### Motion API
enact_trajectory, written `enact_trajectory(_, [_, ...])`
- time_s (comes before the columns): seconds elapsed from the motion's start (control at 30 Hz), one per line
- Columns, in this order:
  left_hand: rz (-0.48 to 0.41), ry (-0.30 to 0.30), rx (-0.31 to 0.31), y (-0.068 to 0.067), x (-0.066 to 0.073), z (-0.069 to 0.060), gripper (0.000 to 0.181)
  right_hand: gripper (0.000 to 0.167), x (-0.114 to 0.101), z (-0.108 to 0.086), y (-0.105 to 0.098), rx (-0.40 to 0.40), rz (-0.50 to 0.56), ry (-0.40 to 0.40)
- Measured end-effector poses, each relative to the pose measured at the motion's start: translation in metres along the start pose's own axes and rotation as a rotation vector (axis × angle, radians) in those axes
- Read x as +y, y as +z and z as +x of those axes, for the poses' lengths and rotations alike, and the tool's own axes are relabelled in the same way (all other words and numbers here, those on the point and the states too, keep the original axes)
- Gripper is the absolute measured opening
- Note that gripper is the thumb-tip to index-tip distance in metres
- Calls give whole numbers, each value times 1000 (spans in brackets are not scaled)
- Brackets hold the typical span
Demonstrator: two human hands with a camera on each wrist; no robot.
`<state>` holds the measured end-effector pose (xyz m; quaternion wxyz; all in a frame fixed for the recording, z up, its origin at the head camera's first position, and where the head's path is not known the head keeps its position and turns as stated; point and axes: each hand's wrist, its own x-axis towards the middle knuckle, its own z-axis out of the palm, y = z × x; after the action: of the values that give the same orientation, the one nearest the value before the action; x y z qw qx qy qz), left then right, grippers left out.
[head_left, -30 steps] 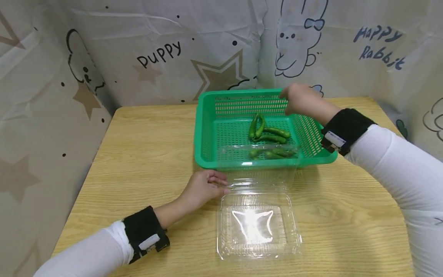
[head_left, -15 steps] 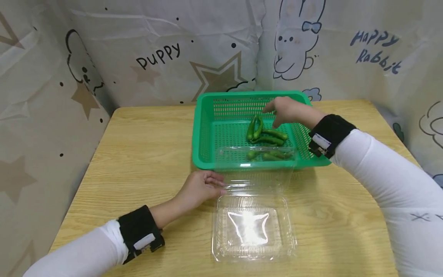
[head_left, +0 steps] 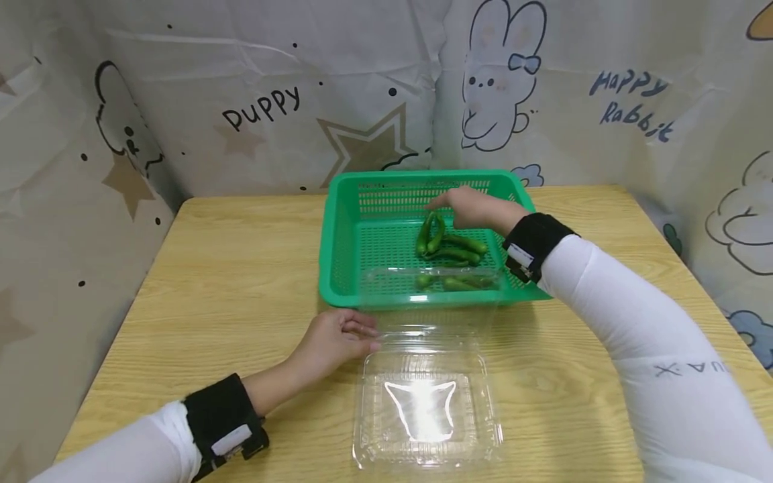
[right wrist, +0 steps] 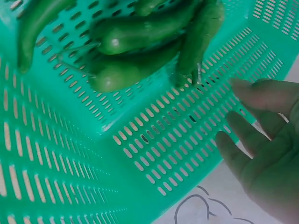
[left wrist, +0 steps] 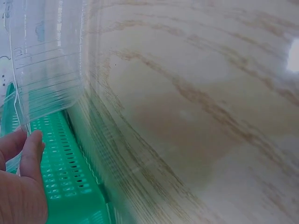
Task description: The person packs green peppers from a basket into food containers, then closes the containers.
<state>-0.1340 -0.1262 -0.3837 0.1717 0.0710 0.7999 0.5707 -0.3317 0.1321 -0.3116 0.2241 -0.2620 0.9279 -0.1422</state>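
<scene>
Several green chili peppers [head_left: 464, 243] lie in the green plastic basket [head_left: 328, 258]; in the right wrist view, thick peppers [right wrist: 145, 35] show up close beside the slotted wall. My right hand [head_left: 474, 208] hovers inside the basket just above the peppers, its fingers loosely extended and holding nothing in the right wrist view. In front stands a clear plastic clamshell box [head_left: 425, 419], its lid raised against the basket's near side. My left hand [head_left: 332, 342] pinches the box's edge near the hinge, thumb against finger in the left wrist view. Some peppers show through the lid.
The basket stands at the back of a wood-grain table [head_left: 241, 268], close to a cloth backdrop [head_left: 253, 54] with cartoon drawings. The clamshell box sits between the basket and the table's front.
My right hand has moved left and down from the basket's far right rim to over the peppers. My left hand stays at the box. The head view has shifted slightly.
</scene>
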Motion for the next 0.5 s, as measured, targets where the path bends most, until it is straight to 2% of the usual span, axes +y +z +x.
enact_trajectory(0.17, [15, -16, -6, -1, 1, -2, 37, 72, 3, 4, 6, -42, -101, -67])
enact_trajectory(0.3, [10, -33, 5, 0, 3, 0, 36, 71, 5, 9, 11, -57, -260, -107])
enact_trajectory(0.4, [-1, -31, 12, 0, 4, -1, 36, 70, 5, 13, 20, -74, -365, -129])
enact_trajectory(0.5, [-27, -18, -1, 1, 3, 0, 37, 69, 4, 15, 27, -96, -411, -126])
